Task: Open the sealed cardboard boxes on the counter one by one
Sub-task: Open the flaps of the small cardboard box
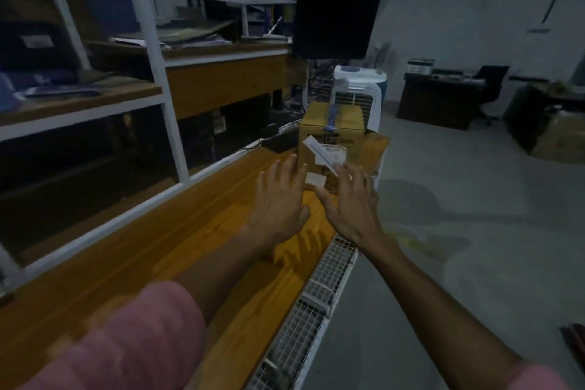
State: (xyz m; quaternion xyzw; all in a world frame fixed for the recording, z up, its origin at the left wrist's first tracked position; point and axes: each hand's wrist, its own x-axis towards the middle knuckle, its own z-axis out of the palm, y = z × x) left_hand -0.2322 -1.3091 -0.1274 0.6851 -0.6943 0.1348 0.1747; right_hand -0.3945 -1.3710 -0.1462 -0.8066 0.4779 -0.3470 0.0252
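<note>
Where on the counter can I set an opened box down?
Bare wood runs along the counter from the left hand back towards you, between the white shelf frame and the wire-mesh edge. The far end is crowded: cardboard boxes, black device.

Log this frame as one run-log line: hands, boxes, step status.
left hand: open, reaching | right hand: open, reaching | cardboard box: sealed, blue tape, far on counter | contact with box: cannot tell | opening: not yet begun

Both hands (280,199) (349,204) spread, seemingly just short of cardboard box (330,133).
</note>
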